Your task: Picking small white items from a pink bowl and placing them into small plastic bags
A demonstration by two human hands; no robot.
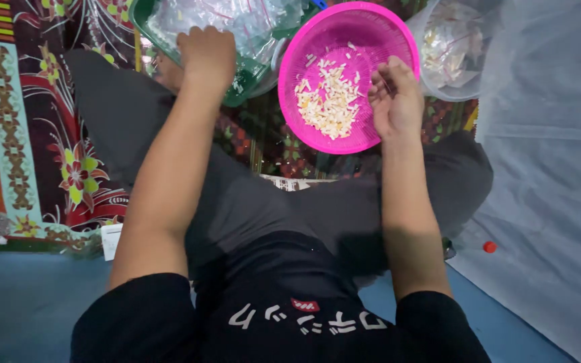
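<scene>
A patterned mat [48, 134] covers the floor on the left, with a grey sheet [553, 168] on the right. In the far middle sits a pink basket [311, 54] holding a heap of small pale pieces [331, 101]. Left of it is a green basket [240, 91] filled with clear plastic bags [237, 20]. A clear tub [452, 50] stands far right. The right hand [395, 101] rests on the pink basket's right rim, fingers loosely curled over the pieces. The left hand [206, 54] is closed, knuckles up, pressing on the bags; what it grips cannot be told.
</scene>
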